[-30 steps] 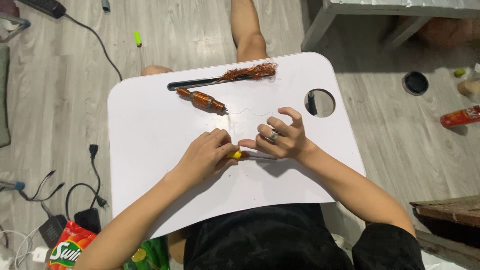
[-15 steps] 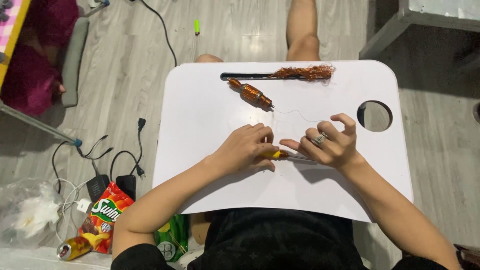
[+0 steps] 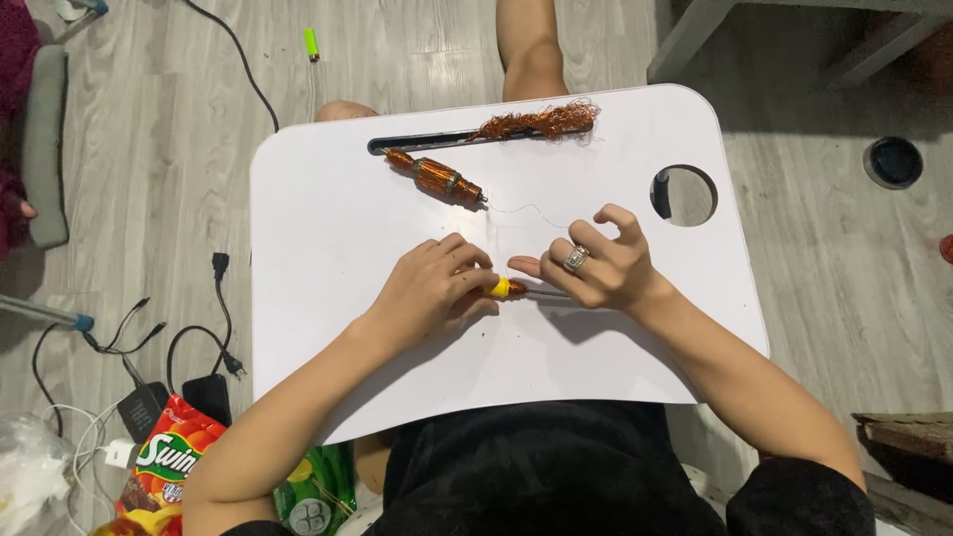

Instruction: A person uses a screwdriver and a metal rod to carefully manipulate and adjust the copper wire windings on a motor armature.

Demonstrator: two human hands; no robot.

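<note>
The small yellow spool [image 3: 503,288] is being pinched between both hands near the middle of the white lap desk [image 3: 328,228], with a thin grey rod [image 3: 548,292] running out of it under the right hand. The left hand [image 3: 429,291] is being closed around the spool's near end, fingers curled narrow over it, while the right hand [image 3: 601,266] is being kept half closed on the rod, thumb pressed toward the spool and the ringed finger and little finger lifted clear. A hair-thin wire [image 3: 521,208] is being led away from just beyond the right fingers up to the copper-wound motor armature [image 3: 437,178], which is lying on its side farther out, past both hands. The spool is judged light and hard, easy to roll, so it is best gripped at its ends and on the rod rather than over any winding; the wire is judged very fragile, liable to kink or snap if tugged. Beyond the armature, a tangle of copper wire [image 3: 541,120] is lying along the desk's dark slot [image 3: 422,143]. A round cup hole [image 3: 685,195] is cut just beyond the right hand. On the floor off the left elbow, a snack bag [image 3: 164,467] and black cables [image 3: 189,347] are lying.
</note>
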